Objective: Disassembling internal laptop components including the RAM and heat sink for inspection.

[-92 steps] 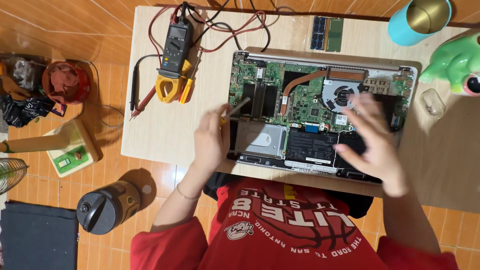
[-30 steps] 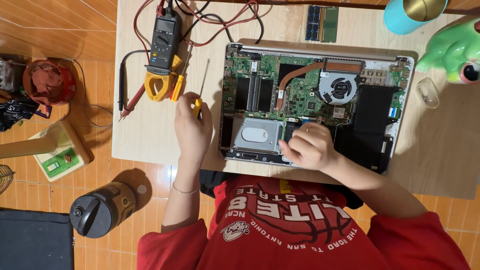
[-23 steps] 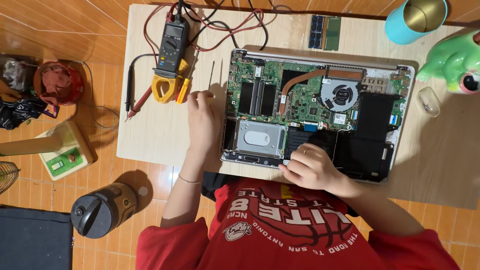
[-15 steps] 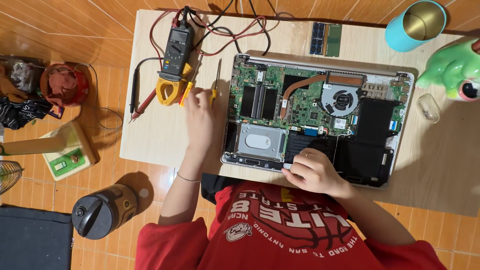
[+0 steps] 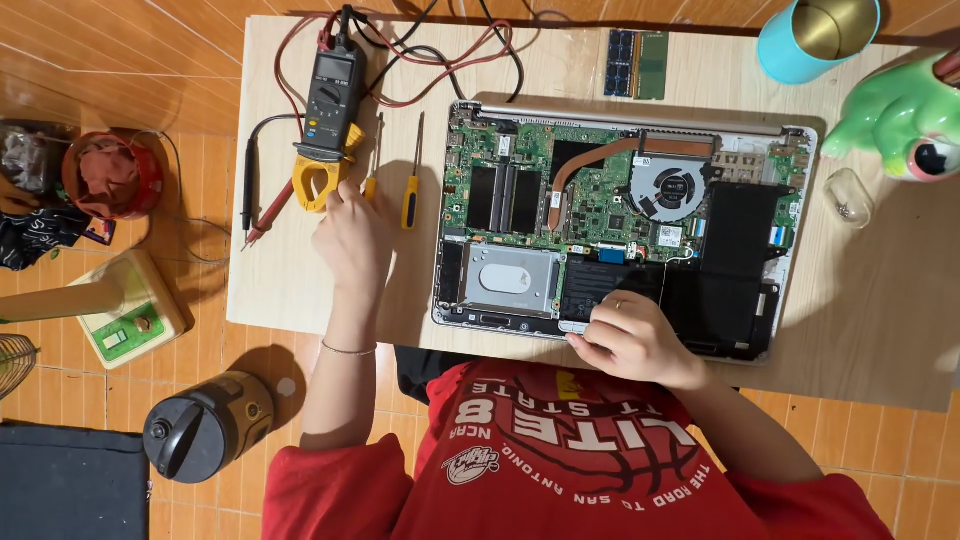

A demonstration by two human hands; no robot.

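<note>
A person works on an opened laptop (image 5: 620, 215) on a low table (image 5: 880, 330).
The left hand (image 5: 352, 235) grasps a yellow-handled screwdriver (image 5: 371, 165); the right hand (image 5: 632, 338), fingers curled, presses the laptop's front edge.

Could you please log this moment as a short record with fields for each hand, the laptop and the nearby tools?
left hand: on the table, at the handle of a yellow screwdriver
right hand: resting on the laptop's near edge, beside the black battery
laptop: bottom cover off, circuit board, fan and drive bay exposed
second screwdriver: lying free beside the laptop
clamp meter: at the table's far left, leads attached
memory module: beyond the laptop
</note>
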